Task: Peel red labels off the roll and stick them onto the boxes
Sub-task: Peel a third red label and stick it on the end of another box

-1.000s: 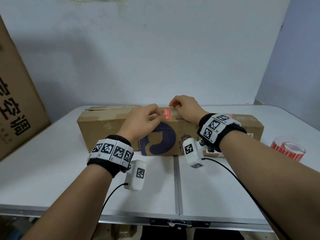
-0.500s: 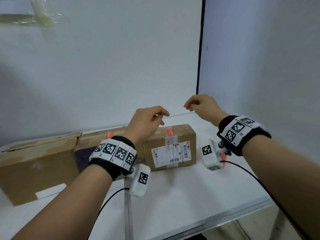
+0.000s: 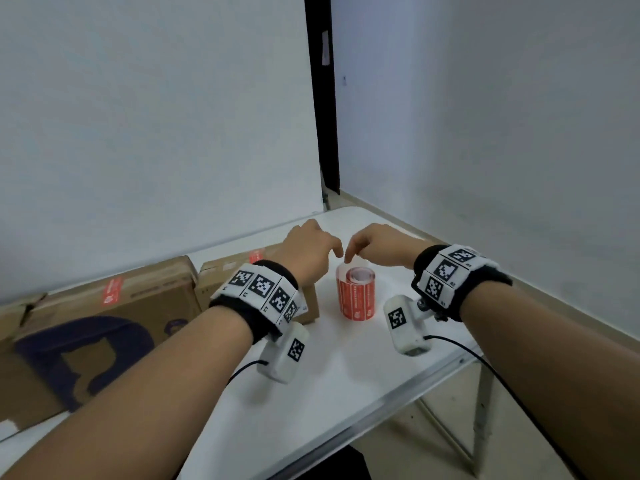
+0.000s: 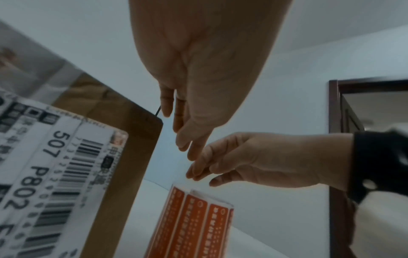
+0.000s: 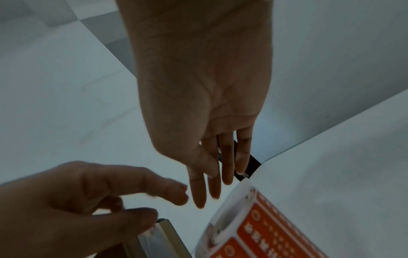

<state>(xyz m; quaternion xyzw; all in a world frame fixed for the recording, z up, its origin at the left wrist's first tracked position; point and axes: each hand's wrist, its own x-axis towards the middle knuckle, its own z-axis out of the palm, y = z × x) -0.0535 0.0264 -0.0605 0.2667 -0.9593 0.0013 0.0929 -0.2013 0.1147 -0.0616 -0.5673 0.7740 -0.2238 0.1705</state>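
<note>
A roll of red labels (image 3: 356, 293) stands upright on the white table (image 3: 325, 382), just right of a small cardboard box (image 3: 221, 271) that carries a red label (image 3: 256, 256). My left hand (image 3: 333, 250) hovers above the roll's left edge, fingers loosely bent and holding nothing. My right hand (image 3: 349, 259) hangs over the roll's top with its fingers pointing down; whether a fingertip touches the roll, I cannot tell. The left wrist view shows the roll (image 4: 194, 227) a little below the right hand (image 4: 198, 172). The right wrist view shows straight fingers (image 5: 198, 195) beside the roll (image 5: 267, 228).
A long cardboard box (image 3: 104, 327) with a purple print and a red label (image 3: 112, 291) lies to the left, against the small box. The small box shows a barcode shipping label (image 4: 55, 174). Walls close the back and right, and the table's front edge (image 3: 408, 384) runs diagonally.
Both hands left the top of the boxes and moved right to the label roll. The head view swung right with them, so the roll now sits in the middle.
</note>
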